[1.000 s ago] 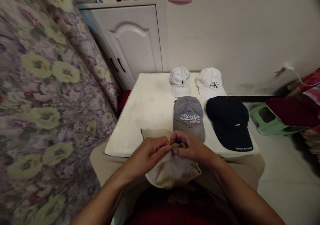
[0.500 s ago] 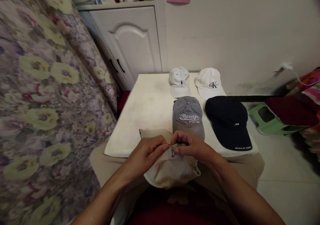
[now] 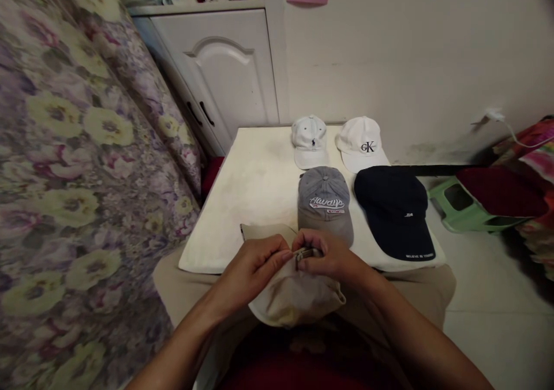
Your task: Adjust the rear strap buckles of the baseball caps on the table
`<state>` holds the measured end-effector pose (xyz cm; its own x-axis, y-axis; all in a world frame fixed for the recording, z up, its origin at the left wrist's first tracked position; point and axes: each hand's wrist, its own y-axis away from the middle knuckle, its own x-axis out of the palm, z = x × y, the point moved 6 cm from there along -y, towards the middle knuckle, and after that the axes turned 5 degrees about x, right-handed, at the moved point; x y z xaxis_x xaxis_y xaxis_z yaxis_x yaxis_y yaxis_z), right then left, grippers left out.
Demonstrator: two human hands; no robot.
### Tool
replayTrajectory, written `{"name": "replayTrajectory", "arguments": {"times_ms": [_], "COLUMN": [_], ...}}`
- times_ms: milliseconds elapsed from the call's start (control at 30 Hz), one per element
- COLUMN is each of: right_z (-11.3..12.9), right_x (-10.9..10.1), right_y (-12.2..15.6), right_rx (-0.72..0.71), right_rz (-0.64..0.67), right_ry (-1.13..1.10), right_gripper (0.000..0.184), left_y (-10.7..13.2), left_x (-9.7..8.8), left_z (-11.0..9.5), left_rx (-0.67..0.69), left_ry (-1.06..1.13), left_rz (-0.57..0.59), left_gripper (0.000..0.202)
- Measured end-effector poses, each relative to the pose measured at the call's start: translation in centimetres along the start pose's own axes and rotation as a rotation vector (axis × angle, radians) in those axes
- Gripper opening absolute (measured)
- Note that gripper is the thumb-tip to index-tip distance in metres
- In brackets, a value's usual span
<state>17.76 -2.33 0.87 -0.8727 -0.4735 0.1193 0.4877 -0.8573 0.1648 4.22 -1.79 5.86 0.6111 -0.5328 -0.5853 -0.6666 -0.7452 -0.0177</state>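
A beige baseball cap (image 3: 298,295) is held over my lap at the table's near edge. My left hand (image 3: 262,263) pinches the cap's strap between thumb and fingers. Right beside it, my right hand (image 3: 326,256) grips the strap at its metal buckle (image 3: 298,259), thumb on top. Just beyond my fingers lies a grey cap (image 3: 325,202) with white lettering. To its right rests a large navy cap (image 3: 396,211). Two white caps stand behind: one with a small dark emblem (image 3: 310,139), the other with black letters (image 3: 362,142).
The caps rest on a cream-topped table (image 3: 255,171) against the wall. A floral curtain (image 3: 86,176) hangs on the left, beside a white cabinet (image 3: 220,61). A green stool (image 3: 463,208) with a dark red top stands on the floor at right.
My right fingers have shifted slightly at the buckle, which now sits at a different angle. My left hand keeps its grip. The whole view has moved a little.
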Motion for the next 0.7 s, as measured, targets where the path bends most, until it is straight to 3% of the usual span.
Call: {"name": "replayTrajectory", "arguments": {"times_ms": [133, 333, 500, 700], "right_z": [0.9, -0.3, -0.5, 0.0], "right_x": [0.2, -0.1, 0.1, 0.4], "right_y": [0.1, 0.4, 0.3, -0.1], "right_rx": [-0.039, 0.011, 0.019, -0.015], "right_rz": [-0.103, 0.016, 0.025, -0.101], "right_ry": [0.148, -0.079, -0.110, 0.029], "right_gripper": [0.014, 0.024, 0.024, 0.017], "left_y": [0.0, 0.3, 0.7, 0.7], "left_x": [0.2, -0.5, -0.6, -0.1], "left_z": [0.0, 0.7, 0.9, 0.6], "left_rx": [-0.003, -0.032, -0.030, -0.016], "left_ry": [0.002, 0.037, 0.036, 0.032], "left_rz": [0.008, -0.023, -0.033, -0.022], "left_gripper": [0.036, 0.038, 0.037, 0.036]}}
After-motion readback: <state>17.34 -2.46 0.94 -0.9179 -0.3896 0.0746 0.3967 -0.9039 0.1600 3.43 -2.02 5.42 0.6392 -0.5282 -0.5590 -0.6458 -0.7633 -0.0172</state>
